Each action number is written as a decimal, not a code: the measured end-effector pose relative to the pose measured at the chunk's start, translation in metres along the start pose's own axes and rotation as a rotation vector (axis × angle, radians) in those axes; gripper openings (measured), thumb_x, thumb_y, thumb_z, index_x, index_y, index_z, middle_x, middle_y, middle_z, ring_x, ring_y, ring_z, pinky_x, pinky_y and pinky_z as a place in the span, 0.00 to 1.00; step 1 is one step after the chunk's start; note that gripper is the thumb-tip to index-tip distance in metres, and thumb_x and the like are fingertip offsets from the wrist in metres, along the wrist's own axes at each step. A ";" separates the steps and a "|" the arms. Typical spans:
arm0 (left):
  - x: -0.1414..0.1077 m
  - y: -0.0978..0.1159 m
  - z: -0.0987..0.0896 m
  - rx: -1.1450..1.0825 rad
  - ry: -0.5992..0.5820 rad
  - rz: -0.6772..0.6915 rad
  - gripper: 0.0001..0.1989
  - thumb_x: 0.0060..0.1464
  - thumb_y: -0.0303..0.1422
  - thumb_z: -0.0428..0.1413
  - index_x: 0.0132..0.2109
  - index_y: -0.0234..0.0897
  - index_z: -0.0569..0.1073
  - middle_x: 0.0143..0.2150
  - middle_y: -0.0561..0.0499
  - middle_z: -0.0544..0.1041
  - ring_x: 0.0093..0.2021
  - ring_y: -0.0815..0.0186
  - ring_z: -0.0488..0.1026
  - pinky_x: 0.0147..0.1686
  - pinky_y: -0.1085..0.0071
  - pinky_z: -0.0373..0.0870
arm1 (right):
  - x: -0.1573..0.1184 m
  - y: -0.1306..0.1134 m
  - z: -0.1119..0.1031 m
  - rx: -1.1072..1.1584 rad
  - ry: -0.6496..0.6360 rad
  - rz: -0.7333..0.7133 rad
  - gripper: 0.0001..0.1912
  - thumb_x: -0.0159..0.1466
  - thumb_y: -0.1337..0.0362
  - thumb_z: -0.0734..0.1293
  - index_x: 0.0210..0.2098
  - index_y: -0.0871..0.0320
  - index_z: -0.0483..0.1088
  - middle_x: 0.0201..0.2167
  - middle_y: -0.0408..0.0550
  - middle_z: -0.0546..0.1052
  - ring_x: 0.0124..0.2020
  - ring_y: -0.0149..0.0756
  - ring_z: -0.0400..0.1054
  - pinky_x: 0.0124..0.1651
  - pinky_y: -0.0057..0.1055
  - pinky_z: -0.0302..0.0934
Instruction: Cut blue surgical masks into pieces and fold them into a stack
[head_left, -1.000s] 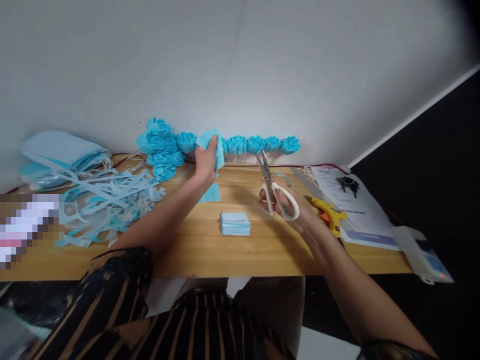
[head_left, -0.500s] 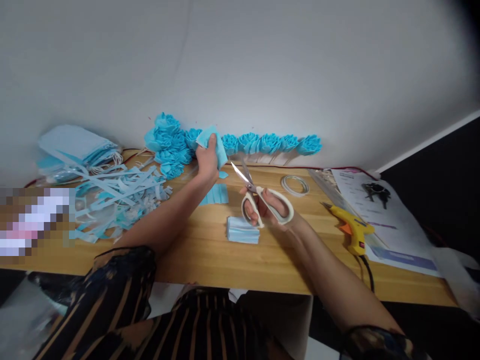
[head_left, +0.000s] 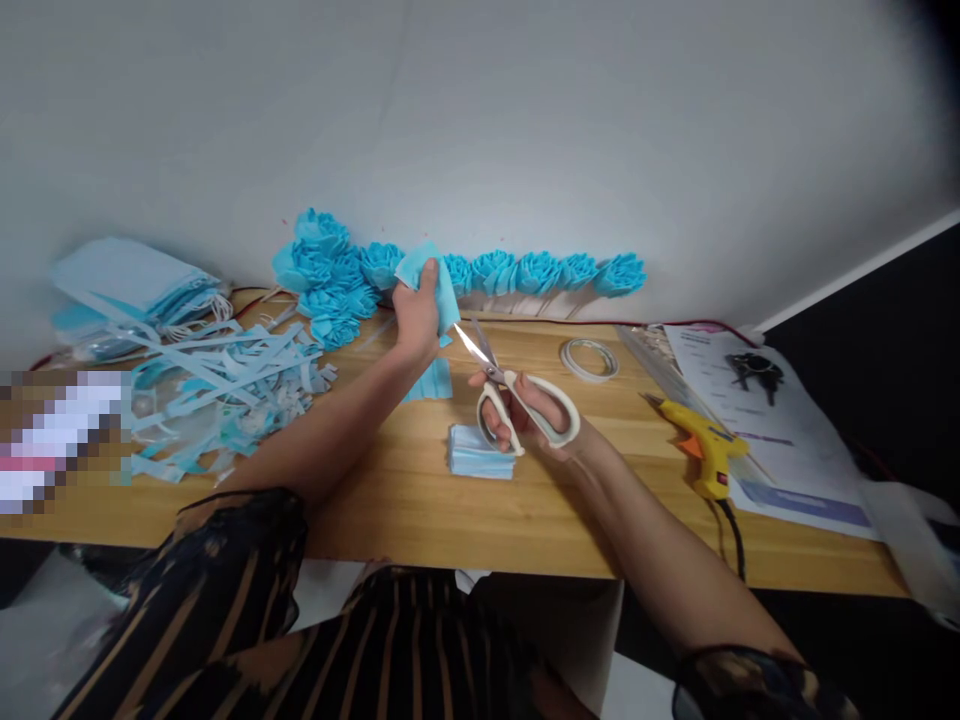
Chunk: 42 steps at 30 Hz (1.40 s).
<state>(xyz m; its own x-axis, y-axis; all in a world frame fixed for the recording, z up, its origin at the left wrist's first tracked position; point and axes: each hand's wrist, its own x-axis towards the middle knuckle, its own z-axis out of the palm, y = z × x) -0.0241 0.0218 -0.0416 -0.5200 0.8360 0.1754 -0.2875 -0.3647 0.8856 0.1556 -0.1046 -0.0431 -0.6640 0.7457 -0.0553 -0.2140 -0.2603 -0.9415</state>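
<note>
A softly lit grey wall (head_left: 570, 130) is bordered at right by a dark surface (head_left: 900, 380) and fronted by a wooden table (head_left: 405, 510).

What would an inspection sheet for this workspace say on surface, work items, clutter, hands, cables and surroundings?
Surface: wooden tabletop against a pale wall.
Work items: folded blue piece; scissors, blades parted; small pale-blue stack; blue flowers along the wall.
Clutter: heaped strips and scraps and a mask pile at left; keys on printed paper at right.
Hands: left hand grips the folded piece; right hand holds the scissors, tips close to it, contact unclear.
Cables: black cord from the yellow glue gun; thin red cable along the wall.
Surroundings: dark area at right; pixelated patch at left, contents hidden; other people: nothing seen.
</note>
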 end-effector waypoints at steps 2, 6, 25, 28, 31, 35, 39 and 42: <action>-0.004 0.000 0.001 0.000 -0.012 0.014 0.21 0.52 0.52 0.63 0.41 0.40 0.74 0.45 0.45 0.81 0.55 0.55 0.76 0.56 0.59 0.72 | 0.001 0.000 0.000 0.009 0.014 -0.007 0.34 0.61 0.37 0.67 0.52 0.58 0.71 0.22 0.41 0.72 0.20 0.31 0.66 0.21 0.27 0.63; -0.013 0.001 0.002 0.002 -0.036 0.060 0.14 0.57 0.45 0.61 0.41 0.39 0.74 0.46 0.46 0.81 0.50 0.58 0.77 0.57 0.60 0.71 | 0.003 0.002 0.000 0.032 0.032 0.001 0.34 0.59 0.36 0.68 0.50 0.58 0.72 0.23 0.41 0.73 0.20 0.31 0.66 0.22 0.27 0.64; -0.039 0.003 0.010 0.037 -0.097 0.088 0.20 0.54 0.52 0.62 0.39 0.39 0.75 0.43 0.48 0.81 0.48 0.58 0.78 0.54 0.62 0.72 | 0.011 0.010 0.006 0.163 0.137 -0.039 0.33 0.57 0.36 0.70 0.49 0.55 0.72 0.27 0.42 0.73 0.24 0.31 0.67 0.30 0.31 0.70; -0.040 0.002 0.009 0.054 -0.110 0.091 0.19 0.56 0.51 0.60 0.40 0.39 0.75 0.42 0.50 0.80 0.48 0.60 0.77 0.54 0.63 0.72 | 0.012 0.011 0.009 0.154 0.160 -0.060 0.34 0.58 0.34 0.68 0.48 0.56 0.72 0.23 0.40 0.70 0.21 0.30 0.64 0.25 0.29 0.64; -0.040 0.001 0.009 0.066 -0.096 0.086 0.18 0.57 0.50 0.60 0.39 0.39 0.74 0.41 0.50 0.80 0.48 0.60 0.77 0.54 0.63 0.72 | 0.012 0.013 0.012 0.153 0.165 -0.080 0.34 0.58 0.33 0.67 0.48 0.55 0.71 0.21 0.38 0.67 0.18 0.29 0.60 0.21 0.27 0.58; -0.039 0.001 0.009 0.048 -0.097 0.071 0.16 0.59 0.46 0.60 0.41 0.37 0.74 0.43 0.47 0.80 0.48 0.59 0.77 0.54 0.62 0.71 | 0.011 0.012 0.018 0.181 0.188 -0.117 0.33 0.58 0.34 0.68 0.46 0.55 0.71 0.22 0.37 0.67 0.18 0.27 0.56 0.20 0.26 0.54; -0.038 -0.001 0.009 0.031 -0.107 0.086 0.16 0.57 0.47 0.61 0.41 0.38 0.75 0.44 0.46 0.81 0.50 0.58 0.77 0.56 0.62 0.70 | 0.008 0.009 0.026 0.190 0.224 -0.137 0.31 0.57 0.35 0.70 0.45 0.56 0.72 0.22 0.38 0.66 0.19 0.26 0.56 0.19 0.25 0.53; -0.038 0.000 0.008 0.033 -0.108 0.093 0.18 0.55 0.49 0.61 0.40 0.38 0.75 0.44 0.46 0.81 0.50 0.58 0.77 0.57 0.61 0.70 | 0.006 0.007 0.029 0.177 0.247 -0.140 0.30 0.58 0.36 0.69 0.45 0.56 0.72 0.21 0.37 0.66 0.18 0.25 0.55 0.18 0.24 0.52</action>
<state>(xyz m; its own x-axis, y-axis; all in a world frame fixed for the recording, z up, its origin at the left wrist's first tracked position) 0.0024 -0.0060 -0.0450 -0.4527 0.8393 0.3012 -0.2149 -0.4305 0.8766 0.1289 -0.1197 -0.0402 -0.4302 0.9023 -0.0293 -0.4264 -0.2317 -0.8744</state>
